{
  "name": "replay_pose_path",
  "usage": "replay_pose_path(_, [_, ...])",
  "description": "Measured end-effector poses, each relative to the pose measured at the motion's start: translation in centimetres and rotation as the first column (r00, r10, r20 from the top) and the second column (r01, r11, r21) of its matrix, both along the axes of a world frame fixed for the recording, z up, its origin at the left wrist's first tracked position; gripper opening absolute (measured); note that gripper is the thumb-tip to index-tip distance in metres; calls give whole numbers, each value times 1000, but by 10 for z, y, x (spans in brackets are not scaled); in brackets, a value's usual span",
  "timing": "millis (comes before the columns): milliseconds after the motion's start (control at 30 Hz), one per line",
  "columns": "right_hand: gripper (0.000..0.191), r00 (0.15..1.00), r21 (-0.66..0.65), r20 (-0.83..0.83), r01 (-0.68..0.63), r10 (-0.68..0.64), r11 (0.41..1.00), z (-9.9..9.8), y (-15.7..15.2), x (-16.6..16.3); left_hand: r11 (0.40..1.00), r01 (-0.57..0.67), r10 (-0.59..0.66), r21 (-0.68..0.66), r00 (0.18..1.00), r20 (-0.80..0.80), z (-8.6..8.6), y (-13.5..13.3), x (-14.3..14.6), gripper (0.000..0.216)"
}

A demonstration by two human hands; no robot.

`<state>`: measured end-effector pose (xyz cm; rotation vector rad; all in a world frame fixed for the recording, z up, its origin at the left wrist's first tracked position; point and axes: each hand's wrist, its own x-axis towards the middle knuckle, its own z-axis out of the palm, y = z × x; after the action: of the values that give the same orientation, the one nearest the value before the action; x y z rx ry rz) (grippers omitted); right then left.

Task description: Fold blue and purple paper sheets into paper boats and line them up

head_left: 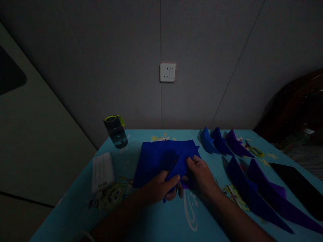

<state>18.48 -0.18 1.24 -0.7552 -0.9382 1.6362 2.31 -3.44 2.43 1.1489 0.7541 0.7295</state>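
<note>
A sheet of blue paper [156, 158] lies on the light-blue cartoon-print tablecloth [161, 218], partly folded at its near right corner. My left hand [158, 188] pinches the folded flap from below left. My right hand [202, 176] grips the same flap from the right, thumb on top. Both hands are closed on the paper. The scene is dim.
A white power bank [102, 171] lies at the left, with a water bottle [116, 131] with a yellow-green lid behind it. Folded blue and purple paper shapes [222, 141] stand at the back right, longer ones [259, 195] lie nearer. Scissors [254, 149], a dark flat object [297, 181] and a wall socket [167, 72] are also in view.
</note>
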Motion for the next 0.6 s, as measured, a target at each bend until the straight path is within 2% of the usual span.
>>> replay_pose_path(100, [38, 994, 9, 69, -86, 85, 996, -7, -2, -2, 999, -28, 29, 25, 999, -39, -3, 1, 3, 44])
replay_pose_path(200, [38, 992, 38, 112, -58, 54, 998, -9, -6, -4, 999, -48, 49, 19, 998, -38, -8, 2, 5, 42])
replay_pose_path(300, [38, 996, 62, 79, -34, 29, 997, -7, -8, -7, 999, -43, 43, 10, 999, 28, -10, 2, 5, 42])
replay_pose_path(433, [38, 996, 63, 59, -78, 74, 995, -7, -5, -8, 1000, -19, 19, 2, 994, 105, -7, 1, 5, 49])
replay_pose_path(600, [41, 977, 92, 152, -167, 152, 982, -8, -4, -6, 996, -50, 52, 72, 998, -37, -8, 1, 6, 56])
